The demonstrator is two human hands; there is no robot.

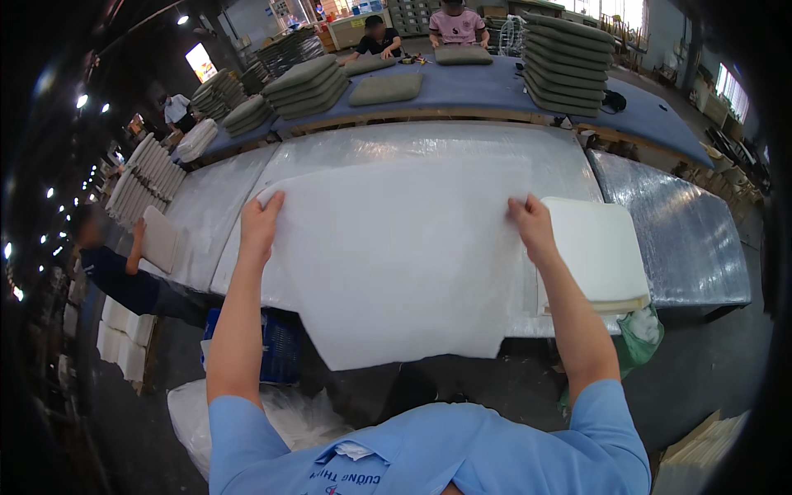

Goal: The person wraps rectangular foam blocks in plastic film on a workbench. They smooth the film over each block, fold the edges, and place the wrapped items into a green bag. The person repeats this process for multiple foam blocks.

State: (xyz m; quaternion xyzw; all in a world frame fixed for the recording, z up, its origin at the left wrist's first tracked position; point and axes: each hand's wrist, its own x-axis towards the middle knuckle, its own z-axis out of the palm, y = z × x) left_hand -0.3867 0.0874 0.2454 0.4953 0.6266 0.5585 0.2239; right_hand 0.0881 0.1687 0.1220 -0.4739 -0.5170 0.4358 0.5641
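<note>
Stretched between my hands is a large thin white sheet point(396, 264), its near edge hanging past the front of the table. My left hand point(261, 224) pinches its far left corner, fingers closed. At the far right corner my right hand point(530, 223) is closed on the sheet too. The plastic-wrapped table point(396, 139) lies under and beyond it. Just right of my right hand rests a small stack of white cushion-shaped pads point(596, 252).
Across a blue worktable point(487, 99) stand grey-green cushion stacks point(568, 66), point(307, 87), with two people behind. A person point(124, 264) at left handles a pale cushion point(161, 239). A blue crate point(279, 346), clear plastic bag point(247, 417) and green sack point(640, 337) sit below the table.
</note>
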